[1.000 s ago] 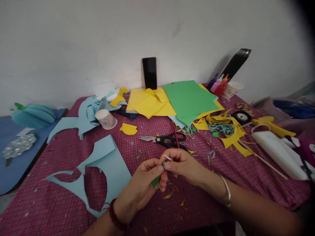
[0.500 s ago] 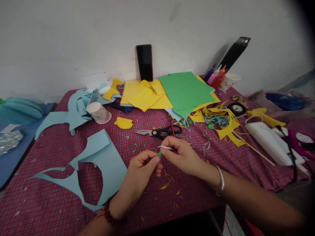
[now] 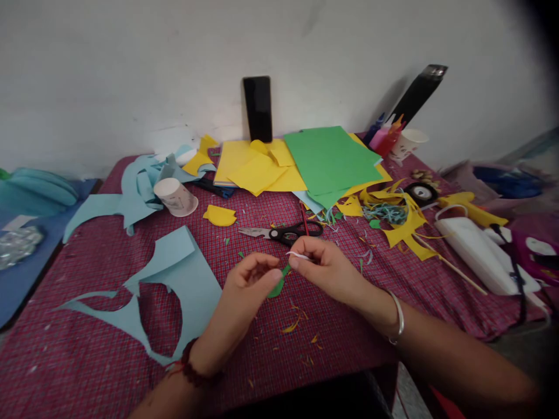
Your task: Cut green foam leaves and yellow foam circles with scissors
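My right hand (image 3: 322,261) pinches a thin curved white strip (image 3: 298,255) between thumb and fingers. A small green paper piece (image 3: 276,289), wide below with a narrow neck, hangs between my hands. Its neck reaches the right fingertips. My left hand (image 3: 250,286) is beside it, thumb and curled fingers slightly apart, the thumb overlapping the green paper. Just beyond my hands lie black-handled scissors (image 3: 276,234), open, with a thin red stick (image 3: 304,219) across the handles.
Cut light-blue paper (image 3: 198,297) lies left, near a tipped paper cup (image 3: 174,196). Yellow sheets (image 3: 262,174) and green sheets (image 3: 332,160) lie at the back before a leaning phone (image 3: 257,107). Yellow scraps (image 3: 406,233), a wooden stick (image 3: 452,265) and a white power strip (image 3: 478,253) are right.
The left fingers have loosened and moved slightly left, exposing more of the green paper. My right hand has shifted slightly right and up, still pinching the white strip.
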A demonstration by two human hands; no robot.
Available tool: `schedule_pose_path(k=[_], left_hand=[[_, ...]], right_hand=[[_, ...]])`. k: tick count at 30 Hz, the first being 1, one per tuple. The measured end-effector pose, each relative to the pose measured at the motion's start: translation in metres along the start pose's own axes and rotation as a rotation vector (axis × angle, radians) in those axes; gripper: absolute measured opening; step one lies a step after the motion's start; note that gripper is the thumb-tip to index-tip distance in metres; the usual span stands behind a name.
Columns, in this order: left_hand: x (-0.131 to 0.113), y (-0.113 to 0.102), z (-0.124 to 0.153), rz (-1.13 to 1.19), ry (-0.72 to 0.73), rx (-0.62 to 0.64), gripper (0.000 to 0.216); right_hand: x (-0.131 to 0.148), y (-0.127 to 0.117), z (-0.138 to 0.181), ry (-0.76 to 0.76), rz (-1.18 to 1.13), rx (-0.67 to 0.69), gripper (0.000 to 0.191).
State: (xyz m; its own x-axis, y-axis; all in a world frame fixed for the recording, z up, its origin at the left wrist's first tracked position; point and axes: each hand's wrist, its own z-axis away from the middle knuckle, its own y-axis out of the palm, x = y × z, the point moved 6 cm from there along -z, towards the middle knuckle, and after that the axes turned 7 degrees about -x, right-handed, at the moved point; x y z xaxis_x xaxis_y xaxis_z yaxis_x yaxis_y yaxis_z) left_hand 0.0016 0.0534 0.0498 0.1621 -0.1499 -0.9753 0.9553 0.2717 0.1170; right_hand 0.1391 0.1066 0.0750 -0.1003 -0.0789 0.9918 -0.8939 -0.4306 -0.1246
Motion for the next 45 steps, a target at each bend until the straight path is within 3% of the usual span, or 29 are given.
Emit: schedule_pose_path(k=[4, 13, 20, 28, 37, 45], left_hand=[[0.001, 0.006, 0.003, -0.08, -0.004, 0.073, 0.005], [0.013, -0.004, 0.001, 0.097, -0.124, -0.092, 0.012], [0.017, -0.005, 0.002, 0.115, -0.13, -0.093, 0.006], [0.015, -0.002, 0.004, 0.131, -0.104, -0.07, 0.007], [0.021, 0.003, 0.006, 0.24, -0.217, -0.114, 0.02], [0.023, 0.011, 0.011, 0.44, -0.343, -0.069, 0.016]], right_hand=[[-0.005, 0.01, 0.003, 0.025, -0.007, 0.053, 0.017], [-0.004, 0.01, 0.011, 0.081, -0.176, 0.059, 0.01], [-0.008, 0.013, 0.004, 0.09, -0.104, 0.037, 0.011], [-0.015, 0.017, 0.003, 0.08, -0.188, 0.054, 0.006], [-0.006, 0.013, 0.004, -0.089, -0.002, -0.029, 0.008], [0.009, 0.012, 0.012, -0.503, 0.318, -0.041, 0.023]])
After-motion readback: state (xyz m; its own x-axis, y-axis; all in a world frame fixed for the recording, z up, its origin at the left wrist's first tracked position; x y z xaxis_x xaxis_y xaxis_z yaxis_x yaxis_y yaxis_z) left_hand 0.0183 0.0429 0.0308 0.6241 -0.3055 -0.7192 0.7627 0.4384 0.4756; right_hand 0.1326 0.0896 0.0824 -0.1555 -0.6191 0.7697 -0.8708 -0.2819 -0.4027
